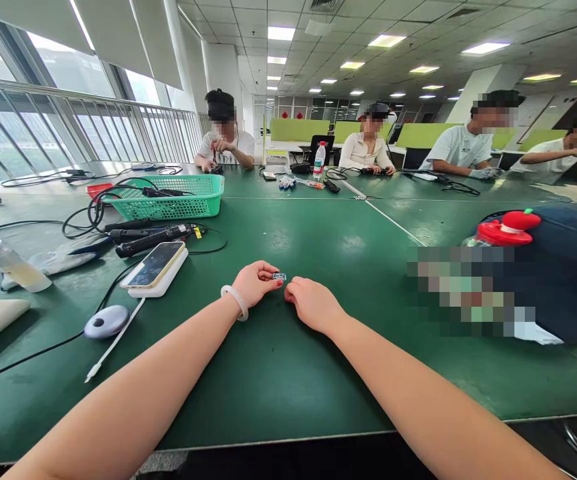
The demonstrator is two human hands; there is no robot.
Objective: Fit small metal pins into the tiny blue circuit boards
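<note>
Over the middle of the green table, my left hand pinches what looks like a small blue-and-white circuit board between thumb and fingers. A pale bangle circles that wrist. Close by on the right is my right hand, its fingers curled and its tips just short of the board. Whether anything sits in those curled fingers is hidden. The board is too small for its details to show.
Left of my hands lie a phone on a white box, a round grey-lilac device, black screwdriver-like tools, cables and a green basket. A dark bag lies right. Several people sit across the table, near a bottle.
</note>
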